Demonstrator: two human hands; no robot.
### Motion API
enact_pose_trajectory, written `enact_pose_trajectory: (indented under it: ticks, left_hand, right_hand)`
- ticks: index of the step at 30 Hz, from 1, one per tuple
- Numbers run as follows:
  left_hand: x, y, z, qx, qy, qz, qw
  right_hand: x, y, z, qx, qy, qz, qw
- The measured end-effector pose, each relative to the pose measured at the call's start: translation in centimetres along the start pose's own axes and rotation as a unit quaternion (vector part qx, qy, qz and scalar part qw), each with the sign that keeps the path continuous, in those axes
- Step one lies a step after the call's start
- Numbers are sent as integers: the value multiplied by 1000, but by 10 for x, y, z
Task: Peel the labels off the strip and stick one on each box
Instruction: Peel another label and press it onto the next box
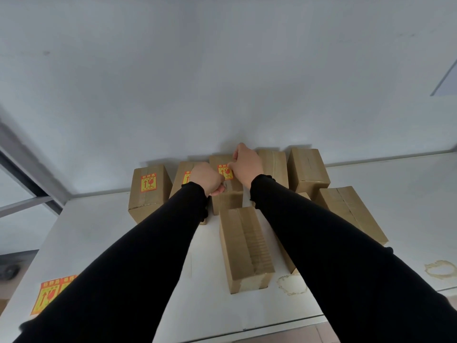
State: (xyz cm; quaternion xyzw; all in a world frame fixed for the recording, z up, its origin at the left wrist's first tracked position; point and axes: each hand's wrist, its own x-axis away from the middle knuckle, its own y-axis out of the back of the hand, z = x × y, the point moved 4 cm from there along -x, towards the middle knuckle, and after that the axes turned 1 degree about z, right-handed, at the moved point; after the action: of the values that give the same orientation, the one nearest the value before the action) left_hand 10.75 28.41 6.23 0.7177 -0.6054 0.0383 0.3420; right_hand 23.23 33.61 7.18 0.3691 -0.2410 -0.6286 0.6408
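Several brown cardboard boxes stand on a white table (103, 233). The far-left box (148, 191) bears an orange and yellow label (148, 183). The box beside it (181, 180) shows part of a label, half hidden by my left hand (207, 180). On the third back-row box (220, 160), a label (224, 172) lies under the fingertips of my right hand (247, 165), which press its top right corner. My left hand is curled at that label's lower left edge. The label strip (50, 294) lies at the table's near left corner, partly behind my left sleeve.
Unlabelled boxes: two at the back right (274, 167) (308, 169), one in the middle front (244, 246), one at the right (351, 211), and one mostly hidden under my right arm. Brown ring stains (291, 285) (441, 269) mark the table. A white wall stands right behind the boxes.
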Motion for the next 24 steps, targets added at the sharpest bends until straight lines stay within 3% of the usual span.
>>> enact_pose_trajectory:
  ticks: [5, 11, 14, 19, 24]
  left_hand:
    - [1, 2, -3, -2, -35, -32, 999]
    - [10, 2, -4, -56, -120, -86, 987]
    - [17, 1, 1, -101, -125, -92, 983]
    - [73, 24, 3, -160, -213, -110, 958]
    - [120, 74, 34, -240, -284, -117, 921]
  right_hand:
    - [4, 0, -1, 0, 17, -4, 1000]
    - [18, 9, 0, 23, 72, 77, 994]
    - [28, 15, 6, 35, 87, 98, 991]
    - [54, 34, 23, 24, 93, 75, 993]
    - [108, 56, 53, 35, 160, 44, 985]
